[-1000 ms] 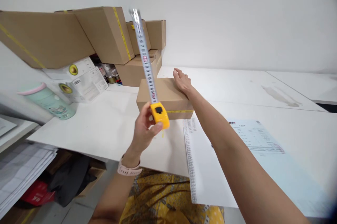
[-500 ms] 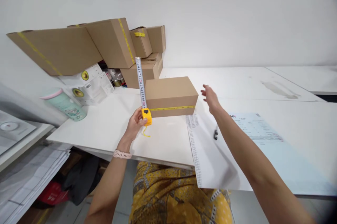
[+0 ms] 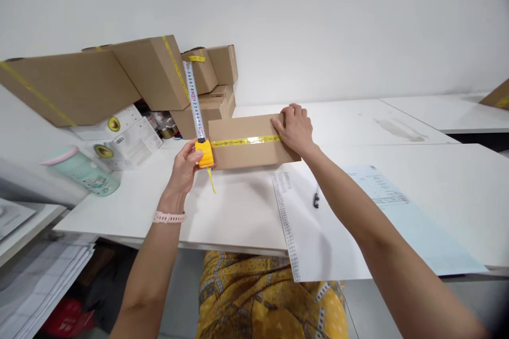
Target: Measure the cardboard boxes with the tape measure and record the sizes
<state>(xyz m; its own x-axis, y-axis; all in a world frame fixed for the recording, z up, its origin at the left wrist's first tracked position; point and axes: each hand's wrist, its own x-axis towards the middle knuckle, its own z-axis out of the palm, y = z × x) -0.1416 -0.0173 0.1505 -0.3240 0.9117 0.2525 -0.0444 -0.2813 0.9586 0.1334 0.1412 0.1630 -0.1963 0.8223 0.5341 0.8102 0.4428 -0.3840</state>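
My left hand (image 3: 183,168) is closed around a yellow tape measure (image 3: 205,155). Its metal blade (image 3: 193,99) stands out upward, and a yellow wrist strap dangles below. The case is against the left end of a cardboard box (image 3: 250,156), whose taped face is tipped up towards me. At the box's right end, my right hand (image 3: 297,129) grips the far edge, thumb on the face and fingers over the back. The underside of the box is hidden.
Several taped cardboard boxes (image 3: 151,76) are stacked at the back left, beside a mint tumbler (image 3: 85,172) and white avocado-print boxes (image 3: 123,140). A spiral notebook (image 3: 306,243), a black-capped pen (image 3: 316,200) and a printed sheet (image 3: 382,196) lie near the front edge.
My right hand has come from beside the box to grip its right end. The box has tilted, bringing its yellow-taped side upward. The tape measure has moved up with my left hand.
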